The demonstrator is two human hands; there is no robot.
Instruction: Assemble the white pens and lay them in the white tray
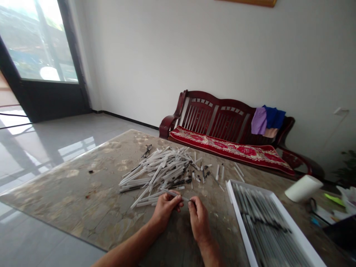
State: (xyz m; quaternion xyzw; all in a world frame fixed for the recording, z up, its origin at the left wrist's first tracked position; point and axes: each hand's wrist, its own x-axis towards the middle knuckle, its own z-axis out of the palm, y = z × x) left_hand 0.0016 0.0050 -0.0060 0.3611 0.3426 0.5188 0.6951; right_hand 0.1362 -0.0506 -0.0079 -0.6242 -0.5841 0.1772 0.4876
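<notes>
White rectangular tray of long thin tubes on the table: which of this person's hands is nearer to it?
The right hand is nearer, sitting just left of the white rectangular tray without touching it. The left hand lies farther left, with the right hand between it and the tray.

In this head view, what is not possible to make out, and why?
Head view:
The white tube: one end hidden by the right hand.
The tray: near end cut off by the bottom edge, contents blurred.
The wall picture: cut off by the top edge.
</notes>
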